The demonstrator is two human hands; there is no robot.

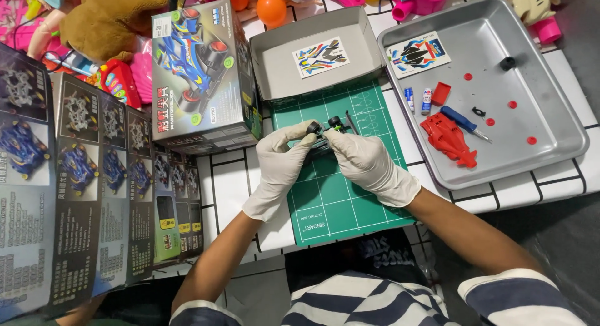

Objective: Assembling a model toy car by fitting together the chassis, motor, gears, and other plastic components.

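Both hands wear white gloves and meet over a green cutting mat [337, 195]. My left hand [281, 167] and my right hand [369, 160] together grip a small black toy-car chassis [330, 127] with black wheels and a green part. The chassis is held just above the mat's far half, and my fingers hide most of it.
A metal tray [550, 113] on the right holds a red car body [449, 137], a blue screwdriver [465, 123], small tubes, red bits and a sticker sheet. A grey box lid [275, 64] with stickers, a toy-car box [200, 70], a folded instruction sheet [75, 195] and toys surround the mat.
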